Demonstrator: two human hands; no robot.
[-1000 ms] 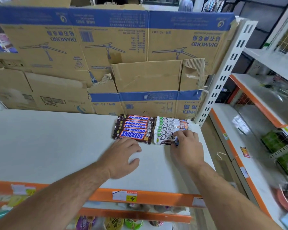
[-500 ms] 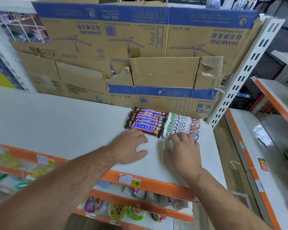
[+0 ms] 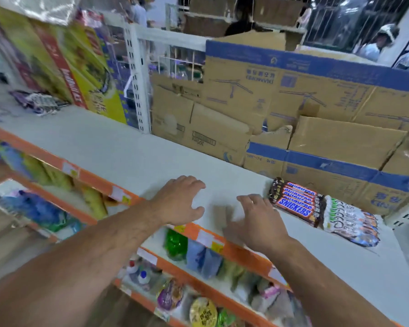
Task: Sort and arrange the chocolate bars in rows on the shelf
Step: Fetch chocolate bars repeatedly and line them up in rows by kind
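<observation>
**Two rows laid, both hands empty over the shelf**

The white shelf (image 3: pixel 132 149) runs from the left edge to the lower right of the frame and is backed by flattened cardboard (image 3: pixel 316 102) at upper right, which seems to be stood there as a back stop for goods. In the upper left a yellow box (image 3: pixel 80 67) is seen standing on the same surface.

At right of centre the Snickers bars (image 3: pixel 293 204) are laid side by side in one row, and the Dove bars (image 3: pixel 351 223) are laid flush against them in a second row, kept apart by brand so that the sorting reads at a glance.

The left hand (image 3: pixel 177 200) is held at centre, palm down, fingers spread and grasping nothing. The right hand (image 3: pixel 257 220) is held just beside the Snickers bars, fingers likewise loose and empty; whether they are touched cannot be told.
</observation>
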